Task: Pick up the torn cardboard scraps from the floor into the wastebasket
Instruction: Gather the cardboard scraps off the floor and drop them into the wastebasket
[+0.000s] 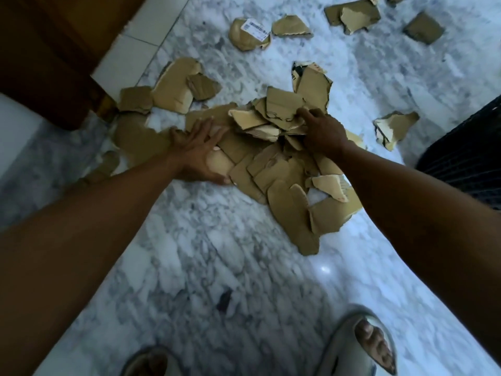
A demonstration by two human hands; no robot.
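The main heap of torn cardboard scraps is seen at the centre of the frame on the marble floor, and it lies directly between the two hands, its long axis running from the upper centre down toward the lower right. The left hand is laid flat against the heap's left edge, fingers straight and spread wide, pointing to the upper right, touching cardboard but holding nothing. The right hand is set on top of the heap at its upper right, fingers curled down into the pieces; whether a scrap is actually pinched cannot be told. Both arms are stretched forward and converge on the pile. Loose scraps are scattered toward the top of the frame, well apart from either hand. A dark meshed object at the right edge is judged to be the wastebasket, nearer the right hand.
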